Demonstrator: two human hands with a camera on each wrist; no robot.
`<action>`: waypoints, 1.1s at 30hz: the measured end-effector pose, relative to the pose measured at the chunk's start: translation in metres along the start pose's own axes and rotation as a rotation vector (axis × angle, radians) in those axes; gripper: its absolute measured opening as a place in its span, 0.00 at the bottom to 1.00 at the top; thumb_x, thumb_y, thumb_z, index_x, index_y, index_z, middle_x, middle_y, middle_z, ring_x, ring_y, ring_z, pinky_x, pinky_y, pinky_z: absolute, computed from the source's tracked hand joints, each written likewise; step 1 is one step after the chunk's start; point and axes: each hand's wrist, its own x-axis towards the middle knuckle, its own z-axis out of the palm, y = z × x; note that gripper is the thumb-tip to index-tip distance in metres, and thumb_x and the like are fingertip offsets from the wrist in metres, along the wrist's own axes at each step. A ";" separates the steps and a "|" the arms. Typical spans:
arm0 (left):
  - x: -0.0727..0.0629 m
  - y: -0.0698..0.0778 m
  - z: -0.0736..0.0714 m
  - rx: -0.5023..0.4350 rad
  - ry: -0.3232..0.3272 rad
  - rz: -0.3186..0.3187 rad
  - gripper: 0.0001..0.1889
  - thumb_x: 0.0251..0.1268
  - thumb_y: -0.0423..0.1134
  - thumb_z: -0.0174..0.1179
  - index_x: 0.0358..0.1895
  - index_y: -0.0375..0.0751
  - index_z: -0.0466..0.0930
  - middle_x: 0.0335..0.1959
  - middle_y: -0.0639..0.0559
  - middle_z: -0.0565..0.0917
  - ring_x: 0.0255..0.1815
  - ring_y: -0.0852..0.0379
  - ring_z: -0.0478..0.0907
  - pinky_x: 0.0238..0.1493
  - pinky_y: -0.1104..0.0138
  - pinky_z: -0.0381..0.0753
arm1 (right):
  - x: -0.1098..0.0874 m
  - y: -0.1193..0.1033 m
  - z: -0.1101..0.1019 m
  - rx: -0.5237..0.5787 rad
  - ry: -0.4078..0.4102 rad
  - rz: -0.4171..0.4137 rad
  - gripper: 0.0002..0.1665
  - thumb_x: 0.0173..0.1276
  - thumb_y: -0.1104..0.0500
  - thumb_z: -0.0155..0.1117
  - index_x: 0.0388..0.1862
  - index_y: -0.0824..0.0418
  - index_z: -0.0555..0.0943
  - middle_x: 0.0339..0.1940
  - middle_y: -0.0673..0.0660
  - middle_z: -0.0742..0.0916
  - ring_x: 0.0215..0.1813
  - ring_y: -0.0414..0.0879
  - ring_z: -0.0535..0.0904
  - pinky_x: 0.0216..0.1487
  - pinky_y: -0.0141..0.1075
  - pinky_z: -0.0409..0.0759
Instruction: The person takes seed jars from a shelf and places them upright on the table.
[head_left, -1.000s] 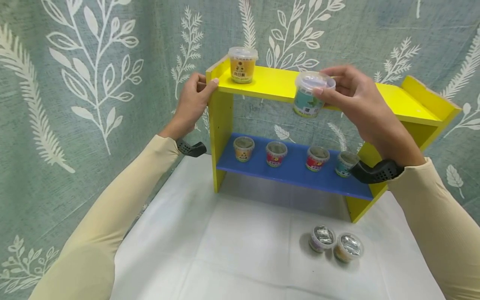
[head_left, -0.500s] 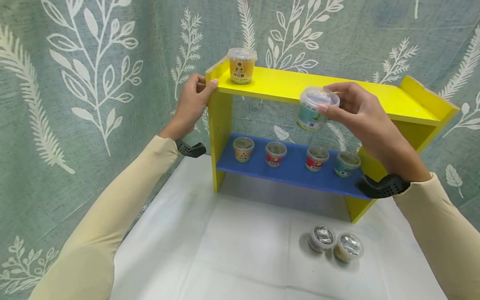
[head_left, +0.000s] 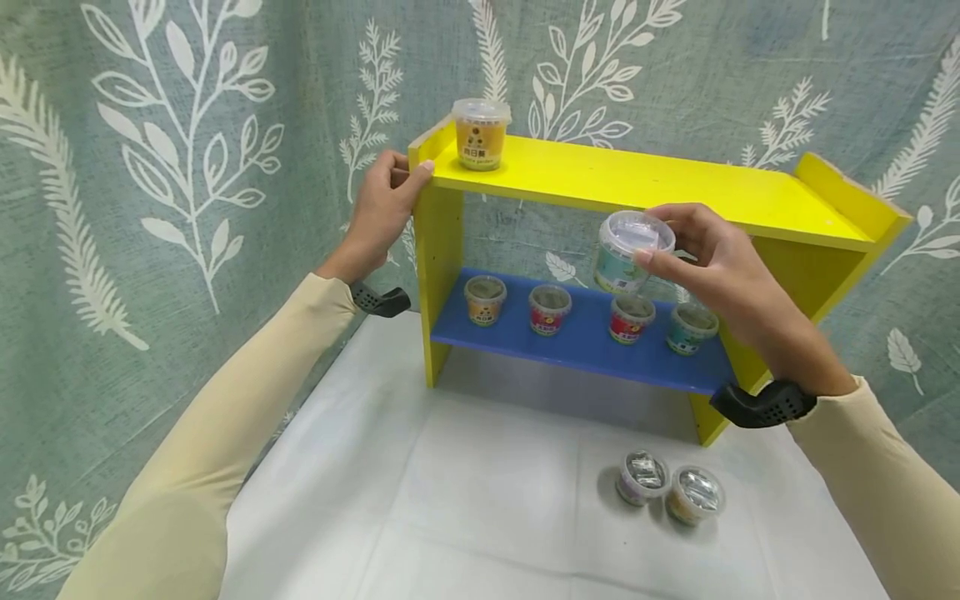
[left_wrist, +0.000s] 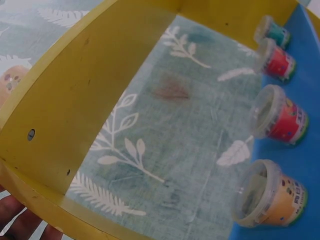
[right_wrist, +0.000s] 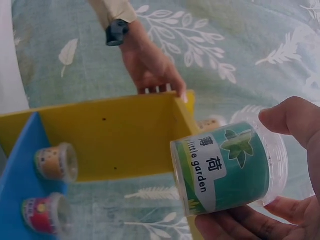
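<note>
My left hand (head_left: 381,210) grips the upper left corner of a yellow and blue shelf unit (head_left: 570,171), its thumb on the front edge. In front of the opening below the top board, my right hand (head_left: 716,271) holds a lidded plastic cup with a teal label (head_left: 617,271) by its rim. Leaves and the words "little garden" show on that cup (right_wrist: 235,165) in the right wrist view. Behind and below it, on the blue shelf, stand an orange cup (head_left: 483,310), two red cups (head_left: 546,321) and a teal cup (head_left: 688,337). A yellow-orange cup (head_left: 480,146) stands on top at the left.
Two lidded cups with silvery tops, one purplish (head_left: 636,492) and one orange (head_left: 684,508), stand close together on the white cloth (head_left: 480,500) before the shelf unit. A green leaf-patterned curtain (head_left: 225,150) hangs behind and to the left.
My right hand has lowered the teal cup from the top board's front edge to just above the lower row. The left hand keeps its grip on the shelf unit.
</note>
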 end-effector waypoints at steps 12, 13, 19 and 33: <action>-0.002 0.001 0.001 0.016 0.007 0.004 0.21 0.75 0.59 0.57 0.52 0.46 0.71 0.52 0.46 0.79 0.50 0.51 0.77 0.48 0.62 0.74 | -0.014 0.022 0.009 -0.005 -0.016 -0.016 0.33 0.75 0.51 0.67 0.75 0.53 0.68 0.66 0.52 0.77 0.62 0.45 0.77 0.53 0.25 0.77; -0.002 0.001 0.001 0.015 0.009 0.007 0.21 0.75 0.59 0.58 0.52 0.46 0.71 0.52 0.45 0.79 0.50 0.51 0.77 0.48 0.62 0.73 | -0.015 0.024 0.010 0.004 -0.020 -0.021 0.33 0.75 0.51 0.67 0.74 0.54 0.68 0.66 0.53 0.77 0.62 0.45 0.77 0.54 0.25 0.77; -0.002 -0.001 0.002 0.026 0.028 0.020 0.20 0.75 0.58 0.57 0.52 0.45 0.72 0.50 0.47 0.80 0.49 0.52 0.77 0.46 0.63 0.73 | -0.021 0.038 0.017 0.018 -0.054 -0.057 0.34 0.76 0.55 0.67 0.75 0.59 0.67 0.65 0.57 0.77 0.59 0.42 0.80 0.53 0.26 0.79; 0.000 -0.003 0.004 -0.013 0.033 0.017 0.20 0.75 0.57 0.59 0.52 0.45 0.71 0.50 0.49 0.79 0.50 0.52 0.78 0.49 0.62 0.75 | -0.034 0.053 0.027 -0.047 -0.098 -0.039 0.35 0.76 0.52 0.67 0.78 0.52 0.67 0.67 0.55 0.78 0.56 0.43 0.81 0.50 0.28 0.80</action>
